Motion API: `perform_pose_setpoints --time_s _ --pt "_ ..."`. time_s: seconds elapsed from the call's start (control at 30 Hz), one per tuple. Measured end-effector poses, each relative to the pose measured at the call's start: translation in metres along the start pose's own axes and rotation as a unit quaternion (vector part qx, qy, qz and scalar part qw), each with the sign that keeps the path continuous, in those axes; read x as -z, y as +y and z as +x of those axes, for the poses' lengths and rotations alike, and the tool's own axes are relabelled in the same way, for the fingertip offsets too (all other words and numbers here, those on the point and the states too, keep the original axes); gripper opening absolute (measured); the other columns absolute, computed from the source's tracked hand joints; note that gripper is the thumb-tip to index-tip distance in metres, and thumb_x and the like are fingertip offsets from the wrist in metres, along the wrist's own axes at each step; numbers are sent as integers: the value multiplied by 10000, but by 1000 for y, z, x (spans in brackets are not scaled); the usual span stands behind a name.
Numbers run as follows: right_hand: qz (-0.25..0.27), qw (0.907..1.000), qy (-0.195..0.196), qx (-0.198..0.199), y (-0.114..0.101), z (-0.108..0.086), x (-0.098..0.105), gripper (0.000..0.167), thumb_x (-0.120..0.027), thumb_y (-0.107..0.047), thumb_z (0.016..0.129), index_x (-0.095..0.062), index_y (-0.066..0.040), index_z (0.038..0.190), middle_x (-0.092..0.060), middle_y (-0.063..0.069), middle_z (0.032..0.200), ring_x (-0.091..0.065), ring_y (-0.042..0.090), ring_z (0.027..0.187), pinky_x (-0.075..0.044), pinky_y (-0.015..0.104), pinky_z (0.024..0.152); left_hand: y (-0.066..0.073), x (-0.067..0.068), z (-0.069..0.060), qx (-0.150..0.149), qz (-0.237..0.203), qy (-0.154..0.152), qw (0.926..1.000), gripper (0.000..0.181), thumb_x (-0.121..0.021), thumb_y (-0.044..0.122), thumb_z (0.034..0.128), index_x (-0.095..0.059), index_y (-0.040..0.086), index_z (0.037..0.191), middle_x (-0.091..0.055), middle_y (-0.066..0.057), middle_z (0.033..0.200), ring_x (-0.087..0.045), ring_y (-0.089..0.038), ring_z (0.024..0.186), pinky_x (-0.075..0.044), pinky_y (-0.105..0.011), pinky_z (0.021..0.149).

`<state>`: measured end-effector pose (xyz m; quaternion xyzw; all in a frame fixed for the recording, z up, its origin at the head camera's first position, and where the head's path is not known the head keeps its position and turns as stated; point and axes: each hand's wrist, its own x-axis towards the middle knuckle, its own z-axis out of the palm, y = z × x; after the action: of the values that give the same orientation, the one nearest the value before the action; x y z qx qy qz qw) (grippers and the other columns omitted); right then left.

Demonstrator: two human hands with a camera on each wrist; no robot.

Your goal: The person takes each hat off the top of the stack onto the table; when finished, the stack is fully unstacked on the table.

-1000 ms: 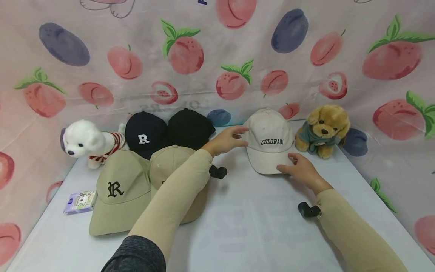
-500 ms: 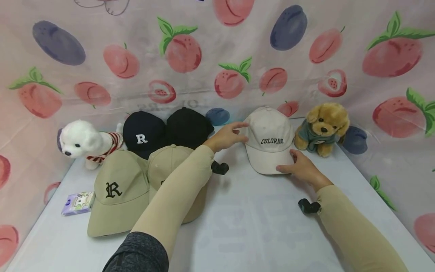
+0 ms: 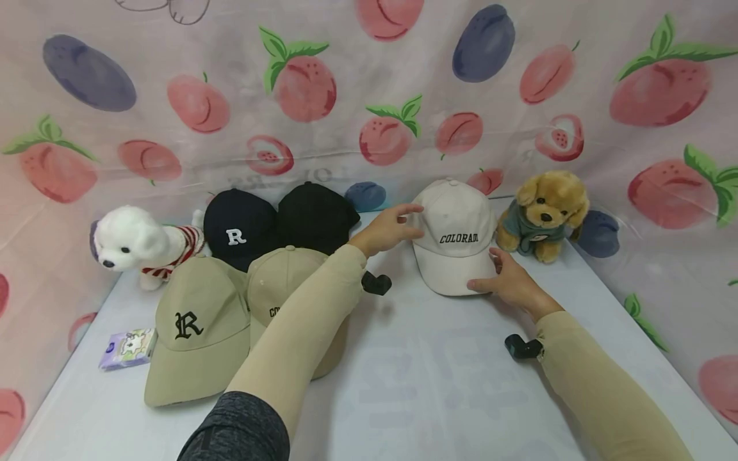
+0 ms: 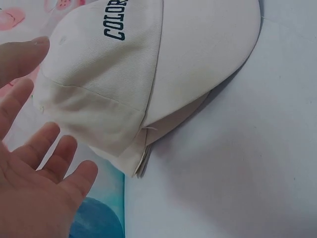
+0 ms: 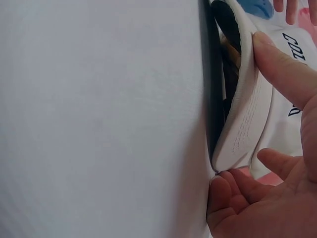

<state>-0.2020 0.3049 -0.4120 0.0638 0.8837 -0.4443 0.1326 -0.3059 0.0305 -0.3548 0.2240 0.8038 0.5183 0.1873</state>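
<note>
A white baseball cap (image 3: 452, 221) lettered COLORADO stands upright on the table, brim toward me. To its left, my left hand (image 3: 386, 229) reaches in with spread, loosely bent fingers; in the left wrist view the fingers (image 4: 64, 153) lie beside the crown, holding nothing. My right hand (image 3: 510, 282) is at the right side of the brim. In the right wrist view its thumb lies on the brim (image 5: 242, 116), while the curled fingers (image 5: 223, 193) meet the brim's side edge close to the tabletop.
Left of my left arm sit a navy cap (image 3: 245, 221), a black cap (image 3: 316, 214), an olive cap (image 3: 196, 339) and a tan cap (image 3: 288, 275). A white plush dog (image 3: 138, 240), a brown plush dog (image 3: 543, 214) and a purple packet (image 3: 128, 349) flank them on the table (image 3: 426, 378).
The head view has shifted slightly, so the scene sits a little further left. Both hands stay at the white cap, which has not visibly moved.
</note>
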Motion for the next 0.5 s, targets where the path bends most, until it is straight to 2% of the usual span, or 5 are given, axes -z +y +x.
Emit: perform_pose_setpoints --time_s 0.27,0.5 --pt "76 10000 -58 17 2 0 1 1218 -845 -399 810 7 -30 1599 -185 347 1562 -193 487 1436 -204 627 1125 3 -3 3 40 50 134 9999 580 -727 173 924 -518 193 1464 -316 -60 1596 -221 -261 1482 -339 -435 1117" --pt "110 9999 -45 30 6 1 2 1204 -848 -368 809 -2 -51 1605 -146 297 1600 -172 467 1453 -210 615 1130 2 -8 5 -114 11 124 9999 592 -724 173 927 -496 190 1472 -306 -79 1597 -225 -257 1481 -308 -405 1135"
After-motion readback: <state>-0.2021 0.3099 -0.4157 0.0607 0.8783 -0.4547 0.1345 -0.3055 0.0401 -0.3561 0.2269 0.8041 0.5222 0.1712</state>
